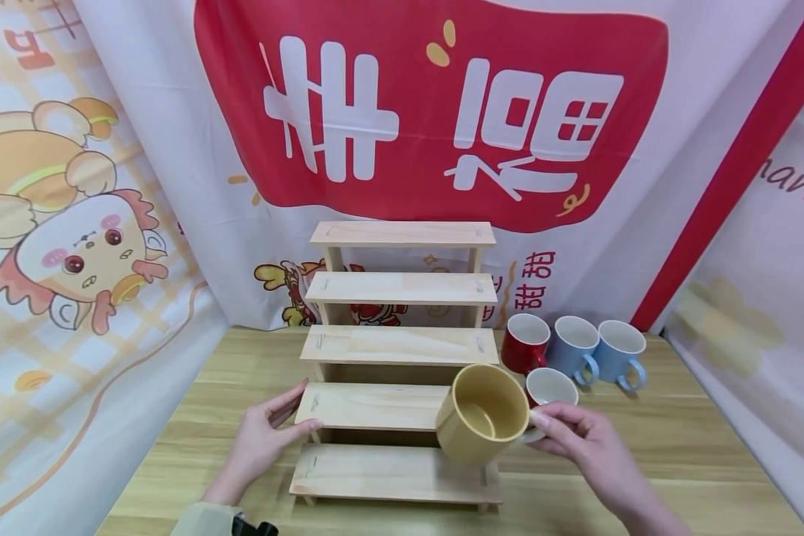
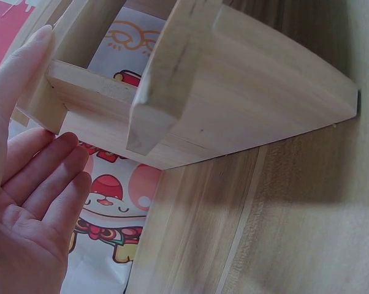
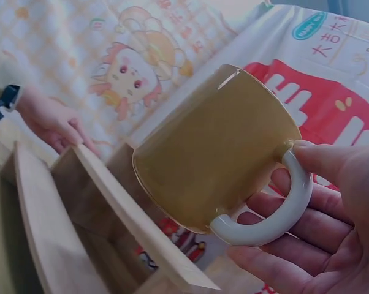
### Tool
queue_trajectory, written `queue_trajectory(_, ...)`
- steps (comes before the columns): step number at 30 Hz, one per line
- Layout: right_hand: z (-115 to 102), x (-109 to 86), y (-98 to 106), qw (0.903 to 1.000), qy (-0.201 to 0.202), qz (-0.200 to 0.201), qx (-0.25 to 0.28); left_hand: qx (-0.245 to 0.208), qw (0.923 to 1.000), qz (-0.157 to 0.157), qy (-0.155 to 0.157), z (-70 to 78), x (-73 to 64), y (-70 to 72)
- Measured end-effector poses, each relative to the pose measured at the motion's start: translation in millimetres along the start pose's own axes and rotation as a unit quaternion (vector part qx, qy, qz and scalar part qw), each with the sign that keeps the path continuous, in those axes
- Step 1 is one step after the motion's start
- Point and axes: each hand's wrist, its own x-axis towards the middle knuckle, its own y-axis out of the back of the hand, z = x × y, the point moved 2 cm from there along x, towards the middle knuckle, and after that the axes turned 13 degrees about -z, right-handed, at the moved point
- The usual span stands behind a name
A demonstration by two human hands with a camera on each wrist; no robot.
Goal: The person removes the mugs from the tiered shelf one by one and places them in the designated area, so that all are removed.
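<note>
A yellow mug [image 1: 474, 428] with a white handle [image 3: 276, 220] hangs tilted over the lower right of a wooden step shelf [image 1: 375, 406]. My right hand [image 1: 579, 447] holds it by the handle, thumb near the handle's upper end and fingers beneath it. At the shelf's left end, my left hand [image 1: 263, 439] touches the second tier from the bottom, thumb along the front corner. The left wrist view shows the thumb against the wood and the other fingers [image 2: 56, 177] extended, fingertips near the board's edge.
Right of the shelf stand a dark red mug [image 1: 525, 350], two light blue mugs [image 1: 572, 357] and a second red mug [image 1: 552, 383], partly hidden behind my right hand. A printed cloth [image 1: 174, 186] hangs behind and along both sides of the wooden table [image 1: 194, 402].
</note>
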Motion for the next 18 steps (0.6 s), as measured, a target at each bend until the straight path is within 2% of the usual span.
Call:
queue_trajectory(7, -4.1, -6.3, 22.0, 0.9977, -0.003, 0.062, -0.028, 0.004, 1.0000, 0.002, 0.006, -0.5, 0.4, 0.2)
queue_trajectory(13, -0.5, -12.1, 43.8, 0.9955, 0.060, 0.073, 0.013, 0.003, 1.0000, 0.002, 0.008, -0.8, 0.3, 0.1)
queue_trajectory(18, 0.7, -18.9, 62.5, 0.9931, 0.063, 0.090, 0.040, 0.000, 1.0000, 0.000, 0.005, -0.2, 0.3, 0.1)
